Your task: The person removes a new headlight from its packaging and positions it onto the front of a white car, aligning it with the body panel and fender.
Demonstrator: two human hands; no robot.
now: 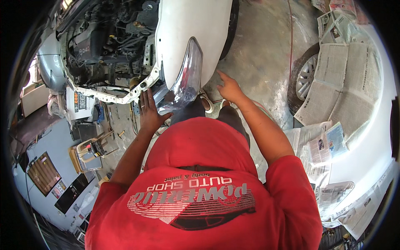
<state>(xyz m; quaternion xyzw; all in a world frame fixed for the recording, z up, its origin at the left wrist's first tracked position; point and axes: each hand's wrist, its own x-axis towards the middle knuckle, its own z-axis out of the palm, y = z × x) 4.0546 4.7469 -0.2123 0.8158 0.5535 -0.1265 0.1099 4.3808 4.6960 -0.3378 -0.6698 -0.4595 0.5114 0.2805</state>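
A clear headlight (188, 77) sits at the front corner of a white car, against the white fender (193, 25). My left hand (151, 112) lies at the inner lower end of the headlight, by the white front frame bar (121, 99). Its fingers are stretched out and the thumb is spread toward the lamp; it grips nothing. On the other side, my right hand (229, 88) is held out beside the fender. Its index finger points forward toward the fender's edge while the other fingers curl partly, with nothing visible in them.
The uncovered engine bay (104, 37) is at far left. A second white car (381, 137) with newspaper sheets (346, 79) over its side stands right, its wheel (306, 77) showing. A red hose (291, 37) crosses the concrete floor. A small wooden stool (89, 152) stands left.
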